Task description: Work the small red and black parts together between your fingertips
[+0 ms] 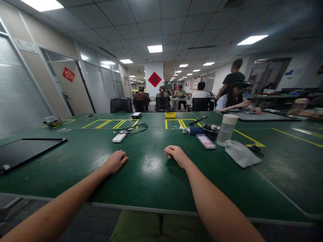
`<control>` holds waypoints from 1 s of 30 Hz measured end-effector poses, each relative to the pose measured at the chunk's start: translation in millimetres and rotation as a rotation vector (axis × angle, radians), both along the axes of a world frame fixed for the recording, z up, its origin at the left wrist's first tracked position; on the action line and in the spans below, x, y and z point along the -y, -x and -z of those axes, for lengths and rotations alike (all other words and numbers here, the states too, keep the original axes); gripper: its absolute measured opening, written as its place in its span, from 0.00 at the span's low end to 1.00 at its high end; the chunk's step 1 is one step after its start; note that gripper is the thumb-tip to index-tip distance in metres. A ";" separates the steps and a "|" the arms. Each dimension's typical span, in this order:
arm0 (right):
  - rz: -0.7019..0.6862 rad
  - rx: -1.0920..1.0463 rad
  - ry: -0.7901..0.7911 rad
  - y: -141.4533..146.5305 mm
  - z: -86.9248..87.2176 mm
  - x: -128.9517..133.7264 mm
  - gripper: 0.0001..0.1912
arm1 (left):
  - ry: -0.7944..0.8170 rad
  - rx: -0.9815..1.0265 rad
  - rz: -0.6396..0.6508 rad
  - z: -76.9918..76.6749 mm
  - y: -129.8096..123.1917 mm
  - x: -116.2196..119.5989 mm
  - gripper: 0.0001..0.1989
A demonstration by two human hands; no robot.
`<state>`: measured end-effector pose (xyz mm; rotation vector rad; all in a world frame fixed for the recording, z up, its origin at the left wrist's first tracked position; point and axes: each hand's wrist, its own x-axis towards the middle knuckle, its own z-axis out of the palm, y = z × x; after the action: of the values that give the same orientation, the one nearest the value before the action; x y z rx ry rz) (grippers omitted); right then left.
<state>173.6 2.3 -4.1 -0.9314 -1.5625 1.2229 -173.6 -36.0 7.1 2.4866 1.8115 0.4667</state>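
My left hand (pixel 117 161) rests on the green table (pixel 141 188), its fingers curled loosely, and nothing shows in it. Just beyond it lies a white power bank (pixel 120 136) beside a black cable (pixel 138 129). Over the table to the right, my right hand (pixel 176 155) has its fingers drawn together at the tips; whether they hold anything is too small to tell. Farther right are a blurred pink and white item (pixel 206 141), a metal bowl (pixel 211 129), a clear bottle with a white lid (pixel 226 130) and a pale grey pouch (pixel 241 153).
A black-edged panel (pixel 30 151) lies at the left. Yellow tape outlines, a yellow box (pixel 170 115), a small black-and-white object (pixel 136 115) and a dark flat strip (pixel 198 120) are toward the far edge. A person leans on the table at the back right; others sit beyond.
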 end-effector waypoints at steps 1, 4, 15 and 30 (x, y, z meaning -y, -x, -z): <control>-0.004 0.010 -0.004 0.1 -0.1 0.4 0.11 | 0.002 -0.013 -0.057 -0.6 17.9 2.0 0.16; -0.006 0.027 -0.010 0.2 0.4 1.0 0.11 | 0.015 -0.048 -0.158 -1.8 62.7 8.9 0.18; -0.008 0.035 -0.022 0.1 -1.8 2.3 0.11 | 0.060 0.162 -0.356 -6.1 87.3 9.6 0.21; 0.094 0.052 -0.029 1.4 -0.8 0.4 0.10 | 0.111 0.597 -0.127 3.6 -136.6 -39.8 0.18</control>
<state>172.2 2.0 -3.3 -1.0130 -1.5552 1.1155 -37.0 3.8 3.5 1.8805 1.6823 0.9590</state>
